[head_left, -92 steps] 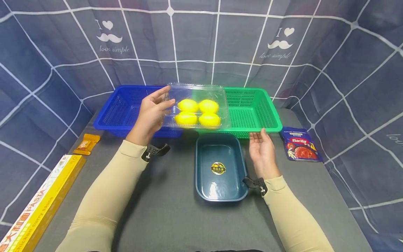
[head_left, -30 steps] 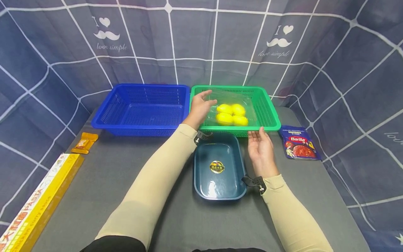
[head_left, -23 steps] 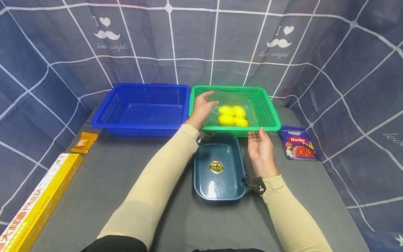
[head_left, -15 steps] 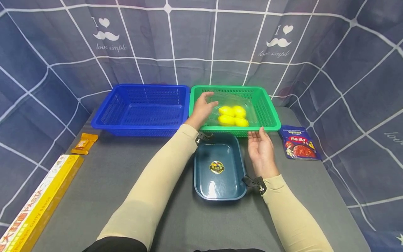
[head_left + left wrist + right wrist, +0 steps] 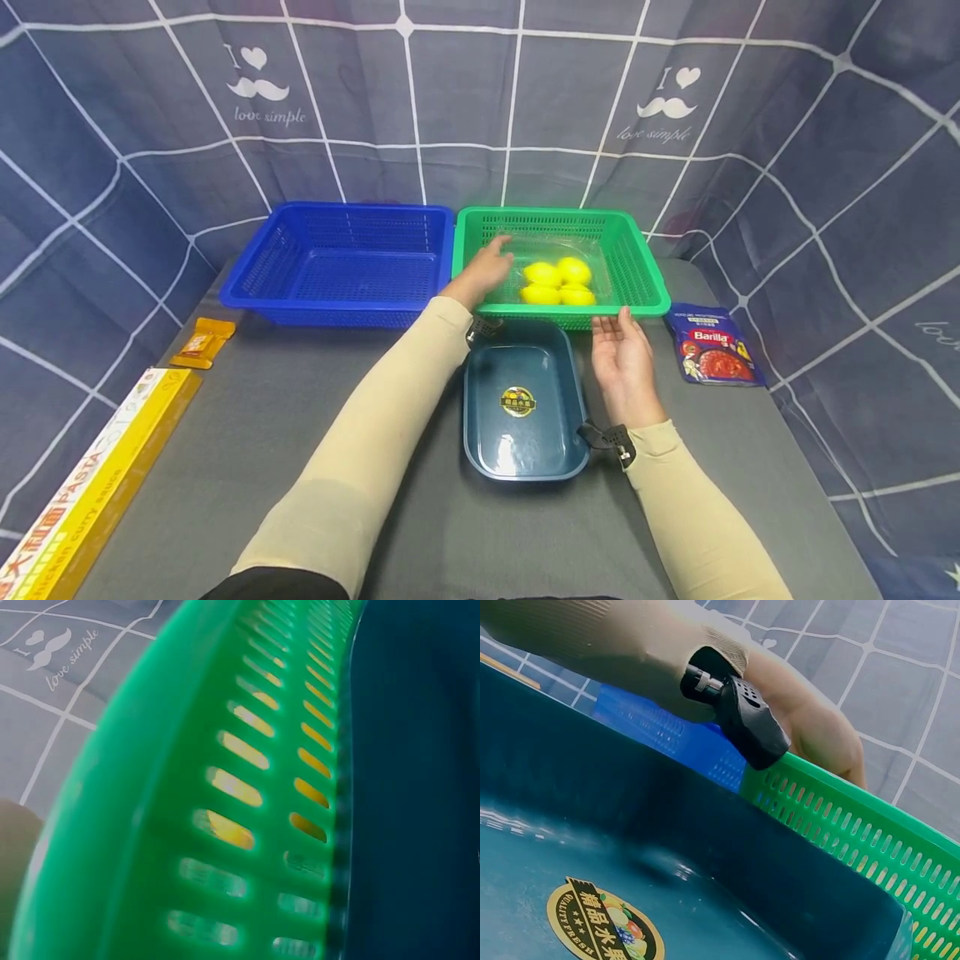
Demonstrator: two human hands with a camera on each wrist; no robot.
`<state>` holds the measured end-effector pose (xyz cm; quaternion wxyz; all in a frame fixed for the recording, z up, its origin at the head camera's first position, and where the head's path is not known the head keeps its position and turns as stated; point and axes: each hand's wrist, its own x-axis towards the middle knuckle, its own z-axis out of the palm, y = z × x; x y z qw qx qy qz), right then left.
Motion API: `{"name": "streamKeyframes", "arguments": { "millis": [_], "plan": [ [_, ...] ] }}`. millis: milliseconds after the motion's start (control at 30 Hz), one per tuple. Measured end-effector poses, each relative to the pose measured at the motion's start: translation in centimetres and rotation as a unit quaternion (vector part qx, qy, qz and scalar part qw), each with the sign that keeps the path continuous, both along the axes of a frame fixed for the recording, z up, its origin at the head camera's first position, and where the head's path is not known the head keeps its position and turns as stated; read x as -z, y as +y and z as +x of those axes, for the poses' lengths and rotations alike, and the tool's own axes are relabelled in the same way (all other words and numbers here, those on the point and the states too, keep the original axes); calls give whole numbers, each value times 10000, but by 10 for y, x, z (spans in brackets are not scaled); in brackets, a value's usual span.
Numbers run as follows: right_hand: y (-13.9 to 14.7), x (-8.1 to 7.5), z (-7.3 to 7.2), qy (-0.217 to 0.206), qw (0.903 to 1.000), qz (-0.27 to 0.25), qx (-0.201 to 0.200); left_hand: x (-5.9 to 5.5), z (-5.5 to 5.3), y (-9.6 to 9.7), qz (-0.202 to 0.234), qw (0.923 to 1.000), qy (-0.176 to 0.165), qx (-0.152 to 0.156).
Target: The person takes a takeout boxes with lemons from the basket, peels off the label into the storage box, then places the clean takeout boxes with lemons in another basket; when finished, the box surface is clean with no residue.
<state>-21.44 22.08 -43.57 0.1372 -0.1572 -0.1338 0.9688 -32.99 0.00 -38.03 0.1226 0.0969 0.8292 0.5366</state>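
Observation:
In the head view a clear plastic clamshell box [image 5: 602, 265] with several lemons [image 5: 558, 283] inside lies in the green basket [image 5: 645, 283]. My left hand [image 5: 483, 271] reaches over the basket's front rim to the box's left end, its fingers loosely extended. From the right wrist view the same left hand [image 5: 810, 720] dips behind the green rim, its fingertips hidden. My right hand [image 5: 621, 367] is palm up with straight fingers at the basket's front rim, gripping nothing. Yellow shows through the slots of the green basket [image 5: 172, 765] in the left wrist view.
A blue basket [image 5: 337, 315] stands left of the green one. A dark teal tub [image 5: 525, 450] sits in front. At left lie an orange packet [image 5: 202, 342] and a long yellow pasta box [image 5: 105, 475]. A Barilla pouch [image 5: 716, 346] is at right.
My left hand has carried the lemon box rightward from above the two baskets and down into the green basket. Its fingers have since loosened at the box's end. The right hand has stayed put.

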Motion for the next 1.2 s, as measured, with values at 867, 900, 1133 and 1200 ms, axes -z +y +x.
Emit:
{"name": "streamKeyframes", "arguments": {
  "millis": [867, 900, 1133, 1200],
  "plan": [
    [7, -2, -2, 85, 10000, 14, 38, -24, 57, -88, -1533, 9557, 2495, 285],
    [8, -2, -2, 87, 10000, 25, 28, -22, 61, -96, -1613, 9514, 2607, 296],
    [12, -7, 1, -252, 9996, 97, -114, -2, 76, -153, -2295, 9302, 2849, 315],
    [12, -8, 3, -397, 9989, 175, -179, 2, 80, -167, -2411, 9272, 2854, 274]
  ]
}}
